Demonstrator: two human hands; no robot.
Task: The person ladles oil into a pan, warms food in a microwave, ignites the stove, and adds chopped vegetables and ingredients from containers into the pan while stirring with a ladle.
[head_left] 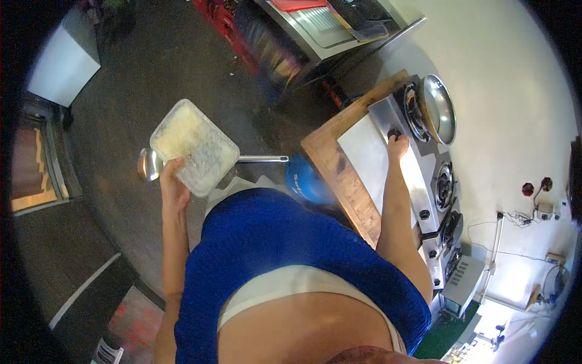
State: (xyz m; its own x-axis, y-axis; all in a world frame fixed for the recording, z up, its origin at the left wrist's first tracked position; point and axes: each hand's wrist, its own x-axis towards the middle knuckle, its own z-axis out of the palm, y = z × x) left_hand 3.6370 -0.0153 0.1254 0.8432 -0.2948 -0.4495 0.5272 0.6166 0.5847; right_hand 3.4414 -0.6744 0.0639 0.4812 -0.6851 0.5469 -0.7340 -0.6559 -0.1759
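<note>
My left hand (176, 187) is closed round the edge of a clear plastic container (225, 151), thumb on the near side. Inside lies a pale yellowish-white food (182, 130) whose kind I cannot make out. Behind the container runs a steel ladle (264, 159), apparently held in the same hand; its bowl sticks out on the left, and its middle is hidden. On the right, my right hand (398, 147) grips a black stove knob (394, 133) on the steel front of a gas stove (414, 176). A steel pan (445, 109) sits on the burner nearest that knob.
The stove stands on a wooden table (339, 176) against the pale wall. A blue gas cylinder or container (308, 179) is beside the table. A steel sink (330, 37) stands farther ahead. Beyond more burners is a boxy appliance (464, 280). A white cabinet (65, 57) stands far left.
</note>
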